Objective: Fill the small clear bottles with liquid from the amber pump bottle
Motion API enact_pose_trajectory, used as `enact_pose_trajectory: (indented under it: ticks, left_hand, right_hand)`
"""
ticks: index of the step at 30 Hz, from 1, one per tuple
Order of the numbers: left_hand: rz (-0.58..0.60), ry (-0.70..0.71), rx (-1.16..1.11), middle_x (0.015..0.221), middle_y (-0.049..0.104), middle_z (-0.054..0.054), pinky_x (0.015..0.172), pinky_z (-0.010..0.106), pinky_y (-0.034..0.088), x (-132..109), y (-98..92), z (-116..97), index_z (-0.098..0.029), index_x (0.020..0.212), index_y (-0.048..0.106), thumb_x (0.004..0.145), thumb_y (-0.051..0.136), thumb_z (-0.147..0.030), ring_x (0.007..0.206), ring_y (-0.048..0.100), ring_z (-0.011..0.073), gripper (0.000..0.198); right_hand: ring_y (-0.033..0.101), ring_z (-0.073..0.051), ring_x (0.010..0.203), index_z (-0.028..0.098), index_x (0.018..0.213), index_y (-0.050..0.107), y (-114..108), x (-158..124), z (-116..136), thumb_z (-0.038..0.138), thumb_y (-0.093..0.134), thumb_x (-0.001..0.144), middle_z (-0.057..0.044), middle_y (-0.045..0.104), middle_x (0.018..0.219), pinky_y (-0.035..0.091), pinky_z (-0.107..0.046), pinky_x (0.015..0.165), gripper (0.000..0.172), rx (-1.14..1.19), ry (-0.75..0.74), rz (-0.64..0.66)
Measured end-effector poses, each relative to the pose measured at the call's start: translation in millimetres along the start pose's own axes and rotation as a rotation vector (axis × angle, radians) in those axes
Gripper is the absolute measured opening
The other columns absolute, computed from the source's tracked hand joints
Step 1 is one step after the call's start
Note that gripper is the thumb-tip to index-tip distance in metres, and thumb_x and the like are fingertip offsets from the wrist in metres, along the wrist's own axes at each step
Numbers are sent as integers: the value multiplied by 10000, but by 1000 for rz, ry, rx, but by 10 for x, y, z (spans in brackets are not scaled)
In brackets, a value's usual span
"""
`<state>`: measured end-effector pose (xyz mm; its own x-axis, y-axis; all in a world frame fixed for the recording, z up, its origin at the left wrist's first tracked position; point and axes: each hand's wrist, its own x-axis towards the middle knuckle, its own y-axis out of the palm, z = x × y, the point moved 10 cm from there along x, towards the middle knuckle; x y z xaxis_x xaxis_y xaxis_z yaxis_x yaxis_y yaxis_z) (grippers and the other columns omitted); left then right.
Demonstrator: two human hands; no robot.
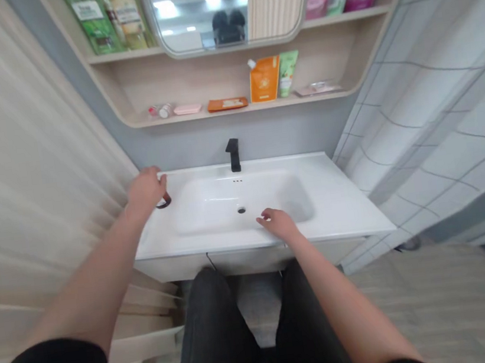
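Because the left hand (147,188) covers most of the brown bottle (165,199), only its rounded lower part and a sliver of pale label show, at about half past nine from the drain (241,210). The bottle's top is hidden, and the lettering is too small to read. The back of that hand faces the camera; its thumb lies against the near side, but whether the fingers are clamped around the bottle cannot be told. It is also unclear whether the base touches the white surface (337,193) or hangs just above it.

The bottle's visible end points toward five o'clock, and its long axis seems to run up beneath the palm toward eleven, close to upright, though the covered length leaves this uncertain.

At four o'clock from the drain, the right hand (278,222) hovers over the near side of the basin (271,192), fingers curled, with a gap between the thumb and fingertips. The black tap (233,154) stands at twelve. Beyond it, a shelf (193,75) carries an orange pouch (264,80) and a green tube (288,73). The picture's top edge cuts off the mirror (184,10).
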<state>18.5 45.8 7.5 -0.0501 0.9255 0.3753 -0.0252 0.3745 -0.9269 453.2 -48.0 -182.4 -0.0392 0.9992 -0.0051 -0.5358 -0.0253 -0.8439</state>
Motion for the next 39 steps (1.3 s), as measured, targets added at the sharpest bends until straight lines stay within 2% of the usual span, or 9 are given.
enact_pose_trajectory:
  ticks: [4,8,13,16,21,26,31,35,39]
  left_hand:
    - [161,218,-234,1257,799,143,947,398,550,-911,582,-871,-222,1353,749,1091,529,-472,1100,752,318,424]
    - [256,157,-378,1236,811,183,1057,449,531,-1452,1194,-1181,-196,1437,725,1041,635,-528,1217,725,372,524]
    - [95,82,-551,1294,800,184,1149,494,509,-1541,1046,-1100,-189,1391,745,1021,673,-449,1261,720,373,457]
    - [-190,1,-674,1322,780,153,1189,484,506,-1690,500,-672,-197,1334,737,1017,671,-403,1273,715,340,383]
    - [-601,-477,-504,1502,641,192,1289,548,420,-2201,-89,691,-160,1480,585,967,742,-421,1473,565,379,596]
    - [-395,-637,-455,1673,495,283,1338,540,363,-1966,248,1370,-94,1677,338,750,973,-451,1609,441,428,1179]
    - [-166,-728,-558,1536,678,173,1214,516,512,-1752,637,1573,-216,1711,283,762,974,-333,1395,665,329,1180]
    - [-344,-635,-614,1467,712,144,1093,535,595,-1872,503,1128,-291,1626,375,821,905,-502,1246,722,324,987]
    - [-151,-304,-910,1266,752,107,994,485,628,-1784,764,-262,-250,1377,570,690,949,-510,1038,759,299,826]
  right_hand:
    - [786,-266,1084,243,1247,810,17,13,-42,466,724,1042,-81,857,1144,515,-310,865,315,-16,39,17]
    - [783,-288,1122,210,1216,832,-21,-19,-47,389,721,1019,-125,855,1135,530,-330,932,288,-127,72,-20]
    - [777,-307,1184,202,1217,840,-15,-50,16,362,703,1007,-151,848,1214,541,-345,987,297,-213,34,-30]
    - [783,-316,1175,201,1209,837,9,-37,-19,351,688,1000,-152,849,1206,553,-354,974,298,-225,61,-17]
    - [785,-311,1166,226,1200,832,27,12,-45,368,696,985,-135,849,1203,561,-351,980,292,-212,53,-30]
    - [778,-312,1202,221,1235,825,71,37,-68,383,690,991,-141,843,1241,564,-355,997,322,-206,80,14]
    - [771,-307,1218,216,1250,830,56,7,-39,366,695,989,-142,838,1270,556,-353,1009,329,-189,70,3]
    - [781,-300,1143,248,1231,836,31,8,-21,415,765,960,-105,847,1189,558,-346,967,326,-103,49,13]
    - [778,-276,1054,319,1397,771,104,-20,89,524,911,870,-41,837,1152,562,-343,948,583,76,-88,153]
